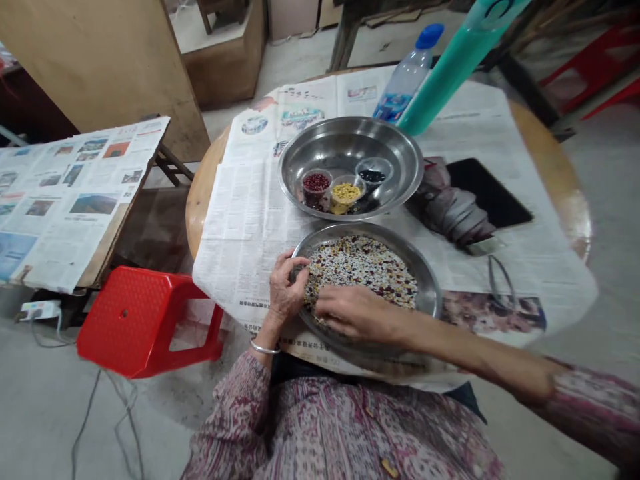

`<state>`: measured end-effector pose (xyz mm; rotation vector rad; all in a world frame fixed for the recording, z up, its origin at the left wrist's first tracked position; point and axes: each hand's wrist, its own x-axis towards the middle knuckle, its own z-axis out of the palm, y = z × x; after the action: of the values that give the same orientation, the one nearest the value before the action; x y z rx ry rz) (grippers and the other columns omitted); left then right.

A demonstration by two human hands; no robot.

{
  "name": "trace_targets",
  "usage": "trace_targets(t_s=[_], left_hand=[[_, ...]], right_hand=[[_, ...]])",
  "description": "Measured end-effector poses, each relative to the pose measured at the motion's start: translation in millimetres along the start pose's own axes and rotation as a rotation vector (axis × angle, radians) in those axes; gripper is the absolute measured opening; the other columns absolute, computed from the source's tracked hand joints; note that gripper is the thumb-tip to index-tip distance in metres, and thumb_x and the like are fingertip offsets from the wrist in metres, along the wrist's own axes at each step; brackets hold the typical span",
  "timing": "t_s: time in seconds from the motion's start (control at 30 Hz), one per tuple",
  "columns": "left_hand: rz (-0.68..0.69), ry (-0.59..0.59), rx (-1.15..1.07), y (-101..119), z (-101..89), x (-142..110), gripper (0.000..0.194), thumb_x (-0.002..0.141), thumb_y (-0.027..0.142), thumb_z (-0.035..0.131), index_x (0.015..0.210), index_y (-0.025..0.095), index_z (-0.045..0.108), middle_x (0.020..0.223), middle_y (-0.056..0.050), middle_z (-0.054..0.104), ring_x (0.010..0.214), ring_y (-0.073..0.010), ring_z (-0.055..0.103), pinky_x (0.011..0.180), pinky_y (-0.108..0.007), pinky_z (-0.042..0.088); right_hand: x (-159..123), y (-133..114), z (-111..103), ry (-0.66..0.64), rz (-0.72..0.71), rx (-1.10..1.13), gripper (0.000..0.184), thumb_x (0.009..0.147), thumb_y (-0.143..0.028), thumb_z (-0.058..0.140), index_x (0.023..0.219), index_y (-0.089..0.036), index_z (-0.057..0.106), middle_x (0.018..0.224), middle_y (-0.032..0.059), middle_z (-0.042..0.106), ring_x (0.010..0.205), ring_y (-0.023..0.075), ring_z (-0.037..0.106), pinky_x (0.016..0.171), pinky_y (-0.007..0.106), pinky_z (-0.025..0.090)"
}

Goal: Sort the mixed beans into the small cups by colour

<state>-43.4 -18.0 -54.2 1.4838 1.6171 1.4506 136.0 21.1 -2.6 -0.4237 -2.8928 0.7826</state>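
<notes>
A round steel basin (434, 293) close to my body holds a spread layer of mixed white, yellow, dark red and black grains and beans (363, 267). My left hand (289, 285) is at its left rim, with the fingers curled over the edge. Low over the near left part of the mix is my right hand (350, 310), its fingers bent and drawn together; what they pinch, if anything, is hidden. Behind stands a wider steel basin (400, 143) with three small clear cups, of red beans (316, 182), yellow beans (346, 193) and black beans (373, 175).
Newspaper (240, 207) covers the round wooden table. Behind the far basin are a blue-capped bottle (407, 73) and a tall green container (450, 67). To the right lie a folded umbrella (457, 213) and a black tablet (487, 193). A red stool (145, 320) stands left.
</notes>
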Motion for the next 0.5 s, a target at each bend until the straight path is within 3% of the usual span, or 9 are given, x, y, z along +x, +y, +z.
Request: trace_targets(t_s=[0.07, 0.13, 0.27, 0.37, 0.43, 0.5], left_hand=[[0.002, -0.004, 0.02, 0, 0.0, 0, 0.016, 0.087, 0.011, 0.06, 0.095, 0.021, 0.071, 0.118, -0.008, 0.067, 0.119, -0.0219, 0.062, 0.107, -0.038, 0.048], [0.006, -0.009, 0.039, 0, -0.2, 0, 0.017, 0.087, 0.011, 0.06, 0.095, 0.021, 0.071, 0.117, -0.007, 0.067, 0.119, -0.0218, 0.062, 0.106, -0.037, 0.048], [0.02, 0.004, 0.036, 0, 0.1, 0, 0.019, 0.086, 0.008, 0.059, 0.095, 0.02, 0.071, 0.115, -0.007, 0.067, 0.118, -0.0214, 0.062, 0.105, -0.036, 0.048], [0.031, 0.01, 0.024, -1, 0.3, 1, 0.019, 0.085, 0.007, 0.059, 0.093, 0.02, 0.071, 0.114, -0.007, 0.067, 0.116, -0.0211, 0.063, 0.104, -0.035, 0.047], [0.035, 0.003, 0.031, -1, 0.1, 1, 0.018, 0.086, 0.008, 0.059, 0.094, 0.02, 0.07, 0.114, -0.007, 0.067, 0.116, -0.0211, 0.063, 0.104, -0.035, 0.047], [0.04, -0.001, 0.04, 0, -0.3, 1, 0.017, 0.087, 0.009, 0.059, 0.095, 0.02, 0.07, 0.114, -0.007, 0.067, 0.117, -0.0211, 0.062, 0.105, -0.035, 0.047]], right_hand=[[-8, -1, 19, -0.008, -0.011, -0.078, 0.019, 0.093, -0.014, 0.05, 0.089, -0.019, 0.068, 0.087, 0.0061, 0.069, 0.082, 0.0174, 0.06, 0.073, 0.029, 0.044], [-10, 13, 21, 0.061, 0.063, -0.147, 0.021, 0.093, -0.013, 0.048, 0.091, -0.018, 0.068, 0.088, 0.008, 0.068, 0.084, 0.0191, 0.06, 0.075, 0.03, 0.046], [-5, 56, -2, 0.274, 0.327, -0.272, 0.025, 0.096, -0.016, 0.045, 0.1, -0.019, 0.069, 0.098, 0.0115, 0.069, 0.096, 0.024, 0.06, 0.082, 0.035, 0.048], [4, 68, -11, 0.379, 0.519, -0.387, 0.028, 0.097, -0.022, 0.044, 0.111, -0.019, 0.069, 0.107, 0.0144, 0.068, 0.103, 0.0285, 0.059, 0.083, 0.038, 0.049], [10, 62, -7, 0.38, 0.528, -0.39, 0.031, 0.099, -0.027, 0.045, 0.119, -0.018, 0.067, 0.112, 0.0161, 0.067, 0.106, 0.0301, 0.058, 0.083, 0.04, 0.049], [12, 49, 1, 0.328, 0.429, -0.319, 0.03, 0.1, -0.031, 0.048, 0.12, -0.017, 0.066, 0.113, 0.0161, 0.066, 0.107, 0.029, 0.057, 0.085, 0.038, 0.049]])
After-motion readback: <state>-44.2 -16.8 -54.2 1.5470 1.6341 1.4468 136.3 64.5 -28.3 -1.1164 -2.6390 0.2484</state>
